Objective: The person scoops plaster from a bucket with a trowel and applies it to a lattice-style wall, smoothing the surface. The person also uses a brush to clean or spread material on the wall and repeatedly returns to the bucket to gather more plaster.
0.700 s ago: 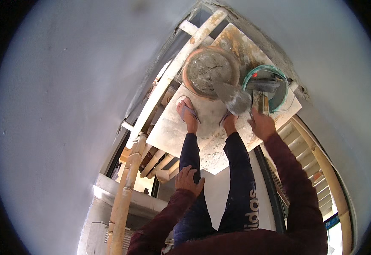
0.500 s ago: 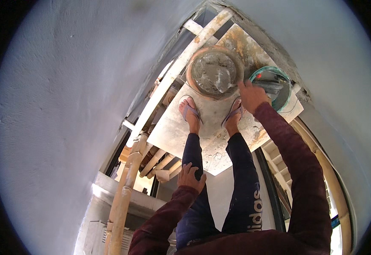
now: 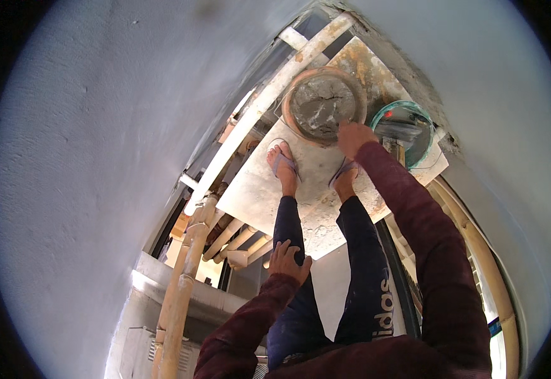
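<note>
My right hand (image 3: 355, 138) is closed at the near-right rim of the round orange-brown tub (image 3: 320, 107) of grey mortar. It grips the trowel's handle, largely hidden, and the blade is hard to tell from the mortar. My left hand (image 3: 288, 264) rests on my left shin with fingers apart, holding nothing. Right of the tub stands a teal bucket (image 3: 428, 142), with dark tools (image 3: 399, 128) and a small red piece inside. My sandalled feet are on a pale, stained board (image 3: 250, 192) just below the tub.
A long white-stained pole (image 3: 269, 95) runs along the board's left. Below are bamboo poles (image 3: 187, 278) and an opening with lower ledges. Smooth pale walls (image 3: 86, 189) rise closely on both sides (image 3: 503, 114). A curved wooden piece (image 3: 493, 265) lies at lower right.
The trowel blade, plainly visible over the tub's rim earlier, has gone into the mortar tub. My right hand has moved up and left to the rim. My left hand stayed on my shin.
</note>
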Demonstrator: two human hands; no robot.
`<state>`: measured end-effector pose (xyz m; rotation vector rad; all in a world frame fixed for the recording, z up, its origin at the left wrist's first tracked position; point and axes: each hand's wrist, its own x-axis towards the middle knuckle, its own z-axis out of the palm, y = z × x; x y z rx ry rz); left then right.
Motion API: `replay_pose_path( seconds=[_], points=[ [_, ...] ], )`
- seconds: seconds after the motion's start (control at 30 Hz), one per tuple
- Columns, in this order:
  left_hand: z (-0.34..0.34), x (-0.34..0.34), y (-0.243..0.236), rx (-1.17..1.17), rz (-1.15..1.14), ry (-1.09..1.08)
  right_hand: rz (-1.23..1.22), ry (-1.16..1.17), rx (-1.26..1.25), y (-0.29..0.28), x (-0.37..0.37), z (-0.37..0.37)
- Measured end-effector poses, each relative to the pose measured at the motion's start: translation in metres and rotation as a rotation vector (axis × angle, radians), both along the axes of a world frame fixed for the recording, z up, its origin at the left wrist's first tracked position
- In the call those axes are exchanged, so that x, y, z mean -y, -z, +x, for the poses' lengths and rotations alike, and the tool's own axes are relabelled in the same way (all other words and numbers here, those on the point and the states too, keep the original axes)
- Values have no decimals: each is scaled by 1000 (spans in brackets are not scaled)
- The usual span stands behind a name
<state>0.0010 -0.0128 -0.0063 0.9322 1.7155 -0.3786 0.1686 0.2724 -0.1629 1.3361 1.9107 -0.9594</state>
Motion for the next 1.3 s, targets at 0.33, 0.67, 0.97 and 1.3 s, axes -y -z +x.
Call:
replay_pose_path(
  seconds=[0.33, 0.67, 0.97, 1.3],
  points=[
    [-2, -3, -2, 16, 8, -72, 263, -237, 69, -2, 7, 15],
    [-7, -9, -2, 37, -44, -34, 240, -260, 17, 3, 15, 24],
    [-6, -4, 0, 22, 26, -76, 62, -64, 125, -9, 9, 6],
    [-5, -1, 2, 26, -19, -83, 113, -189, 43, -26, 0, -3]
  ],
)
